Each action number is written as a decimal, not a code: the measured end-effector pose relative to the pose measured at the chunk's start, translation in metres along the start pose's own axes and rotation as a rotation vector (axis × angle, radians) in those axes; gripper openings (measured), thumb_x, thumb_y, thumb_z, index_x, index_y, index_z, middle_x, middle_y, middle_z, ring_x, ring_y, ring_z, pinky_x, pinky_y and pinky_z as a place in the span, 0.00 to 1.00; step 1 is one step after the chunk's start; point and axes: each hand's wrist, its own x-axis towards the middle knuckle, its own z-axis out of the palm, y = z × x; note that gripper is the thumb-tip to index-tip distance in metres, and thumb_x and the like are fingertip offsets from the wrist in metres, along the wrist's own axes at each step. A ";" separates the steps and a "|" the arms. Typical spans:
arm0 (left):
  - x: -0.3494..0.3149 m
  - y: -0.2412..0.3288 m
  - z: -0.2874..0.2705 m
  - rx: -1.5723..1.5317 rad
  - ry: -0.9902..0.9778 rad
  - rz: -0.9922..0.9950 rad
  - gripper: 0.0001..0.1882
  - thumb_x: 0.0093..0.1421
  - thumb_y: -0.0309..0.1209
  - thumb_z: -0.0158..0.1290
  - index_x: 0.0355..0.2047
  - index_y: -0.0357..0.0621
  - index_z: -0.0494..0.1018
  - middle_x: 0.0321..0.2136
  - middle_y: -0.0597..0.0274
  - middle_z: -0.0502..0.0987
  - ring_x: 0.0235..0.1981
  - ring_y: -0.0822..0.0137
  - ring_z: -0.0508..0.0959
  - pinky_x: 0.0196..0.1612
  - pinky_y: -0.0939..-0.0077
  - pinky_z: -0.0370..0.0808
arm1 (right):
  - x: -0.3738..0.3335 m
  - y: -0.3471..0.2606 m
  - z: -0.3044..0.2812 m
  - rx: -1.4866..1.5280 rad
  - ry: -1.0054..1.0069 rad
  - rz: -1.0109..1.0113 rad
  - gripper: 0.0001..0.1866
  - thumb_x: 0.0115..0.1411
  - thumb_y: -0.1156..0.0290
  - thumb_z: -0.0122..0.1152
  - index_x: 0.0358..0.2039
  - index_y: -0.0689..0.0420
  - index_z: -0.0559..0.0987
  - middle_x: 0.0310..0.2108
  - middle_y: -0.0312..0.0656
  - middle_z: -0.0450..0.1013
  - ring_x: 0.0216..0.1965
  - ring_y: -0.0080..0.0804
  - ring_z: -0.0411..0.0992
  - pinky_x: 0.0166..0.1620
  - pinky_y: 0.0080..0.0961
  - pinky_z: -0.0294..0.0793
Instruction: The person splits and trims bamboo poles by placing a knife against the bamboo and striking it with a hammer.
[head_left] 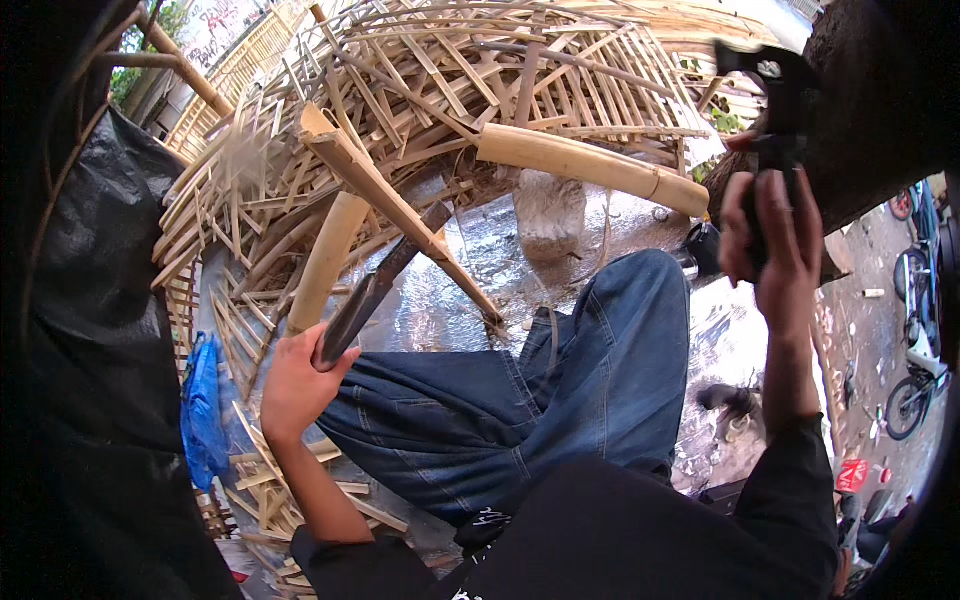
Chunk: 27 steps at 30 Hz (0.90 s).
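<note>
My left hand (303,385) is closed round the near end of a long dark machete-like blade (368,300). The blade slants up to the right and crosses a split bamboo length (385,200) near its tip; I cannot tell how deep it sits in it. This bamboo leans, its lower end by the ground just beyond my legs. High on the right, my right hand (775,220) grips a black tool with a broad head (770,75); its exact kind is unclear. The tool is raised apart from the blade and bamboo.
A large heap of bamboo strips (450,85) lies beyond. A thick bamboo piece (590,165) rests near a pale stone block (550,212). Another bamboo tube (330,255) stands at left. A tree trunk (870,110) rises at right, and a black sheet (95,330) hangs at left.
</note>
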 end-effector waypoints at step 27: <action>0.006 0.019 0.007 0.158 0.005 0.069 0.07 0.49 0.26 0.55 0.30 0.39 0.72 0.23 0.44 0.73 0.31 0.41 0.72 0.36 0.51 0.67 | -0.006 0.038 0.040 -0.601 -0.516 0.520 0.13 0.66 0.64 0.50 0.40 0.60 0.75 0.21 0.35 0.67 0.24 0.25 0.67 0.27 0.25 0.65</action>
